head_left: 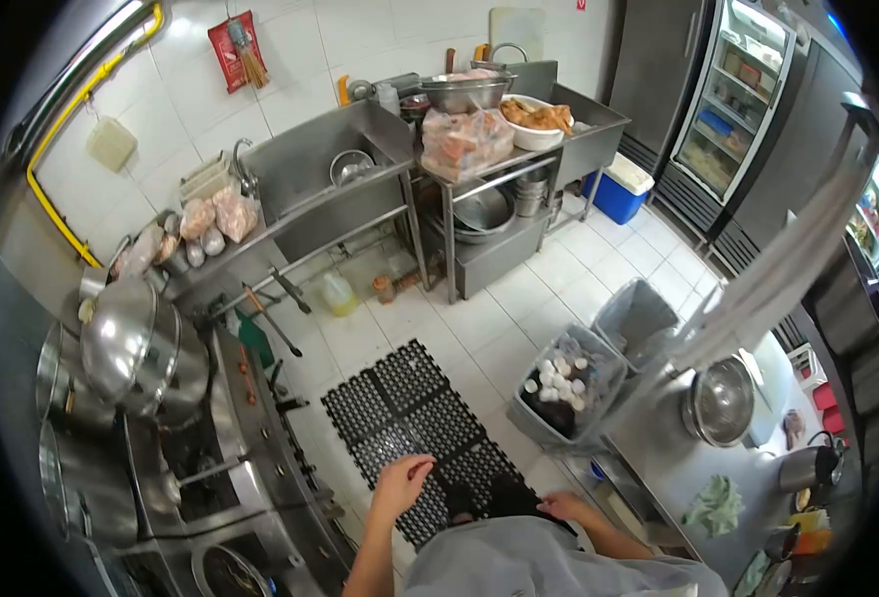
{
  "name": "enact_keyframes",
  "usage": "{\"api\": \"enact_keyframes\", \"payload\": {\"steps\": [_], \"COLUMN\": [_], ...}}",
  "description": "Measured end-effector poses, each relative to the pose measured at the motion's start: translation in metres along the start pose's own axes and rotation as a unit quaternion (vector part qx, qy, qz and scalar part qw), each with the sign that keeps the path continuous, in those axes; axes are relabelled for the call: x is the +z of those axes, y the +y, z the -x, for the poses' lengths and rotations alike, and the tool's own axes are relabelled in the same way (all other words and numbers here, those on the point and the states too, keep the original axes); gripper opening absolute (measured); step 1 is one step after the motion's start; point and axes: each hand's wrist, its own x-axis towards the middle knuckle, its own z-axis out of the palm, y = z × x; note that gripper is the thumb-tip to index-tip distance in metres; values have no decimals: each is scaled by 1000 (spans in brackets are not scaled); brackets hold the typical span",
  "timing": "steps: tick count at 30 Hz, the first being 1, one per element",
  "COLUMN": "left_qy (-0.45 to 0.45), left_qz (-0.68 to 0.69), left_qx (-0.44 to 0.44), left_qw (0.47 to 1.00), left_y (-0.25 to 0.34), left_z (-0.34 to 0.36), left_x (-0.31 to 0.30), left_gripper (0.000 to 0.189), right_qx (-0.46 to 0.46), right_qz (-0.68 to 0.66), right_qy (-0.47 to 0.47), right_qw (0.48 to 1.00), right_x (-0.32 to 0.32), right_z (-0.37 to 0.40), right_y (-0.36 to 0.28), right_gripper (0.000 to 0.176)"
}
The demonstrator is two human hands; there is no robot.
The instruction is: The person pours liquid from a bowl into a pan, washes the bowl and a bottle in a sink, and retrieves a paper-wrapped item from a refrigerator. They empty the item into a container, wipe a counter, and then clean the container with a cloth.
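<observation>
My left hand (403, 485) is raised over the black perforated floor mat (410, 398), its fingers curled together and nothing visible in them. My right hand (565, 506) hangs low beside my grey clothing (499, 557), fingers loosely curled, with nothing seen in it. Both hands are apart from the surfaces around them. To the left stands the stove (250, 438) with a large steel pot (121, 333). On the right is a steel worktable (649, 468) with a metal bowl (720, 400) and a green leafy bunch (715, 505).
Two grey bins stand ahead right; one bin (599, 428) holds white and dark refuse. A steel sink (310, 159) lines the back wall. Bagged food (466, 142) and a white basin (534, 137) sit on a stand. A blue cooler (619, 194) is near the fridge (728, 109).
</observation>
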Motion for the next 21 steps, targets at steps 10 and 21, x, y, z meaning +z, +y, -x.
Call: {"api": "enact_keyframes", "payload": {"steps": [10, 21], "left_qy": [0, -14], "left_qz": [-48, -53], "left_qx": [-75, -176], "left_qw": [996, 983], "left_y": [-23, -52], "left_z": [-163, -321], "left_x": [-52, -92], "left_gripper": [21, 27], "right_qx": [46, 95], "right_qz": [-231, -262], "right_qy": [12, -89], "right_qw": [972, 956], "right_x": [-65, -221], "right_z": [-184, -323], "right_y": [-71, -83], "right_gripper": [63, 52]}}
